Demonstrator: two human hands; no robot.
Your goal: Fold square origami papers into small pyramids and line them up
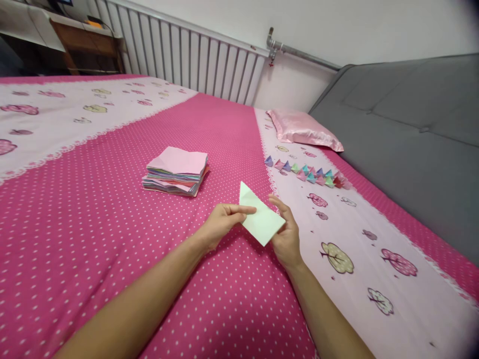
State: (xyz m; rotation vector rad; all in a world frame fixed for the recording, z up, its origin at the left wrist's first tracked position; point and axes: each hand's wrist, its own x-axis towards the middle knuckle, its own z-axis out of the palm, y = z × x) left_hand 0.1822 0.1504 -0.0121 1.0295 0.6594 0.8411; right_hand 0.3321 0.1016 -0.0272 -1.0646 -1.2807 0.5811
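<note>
A pale green sheet of folded paper (264, 223) is held above the bed between my two hands. My left hand (225, 221) pinches its left edge, with the index finger lying across the top face and the thumb beside it. On the other side, my right hand (286, 232) supports the paper's right corner from beneath; its thumb and fingertips are partly hidden behind the sheet. One corner of the paper points up and away from me. To the left lies a stack of coloured paper squares (177, 163), with a pink sheet on top.
Several small folded paper shapes (305, 172) stand in rows on the bedspread (123, 214) at the right. Beyond them are a pink pillow (305, 128) and a grey headboard (407, 114). A radiator (194, 55) and a wooden desk (84, 42) are at the back.
</note>
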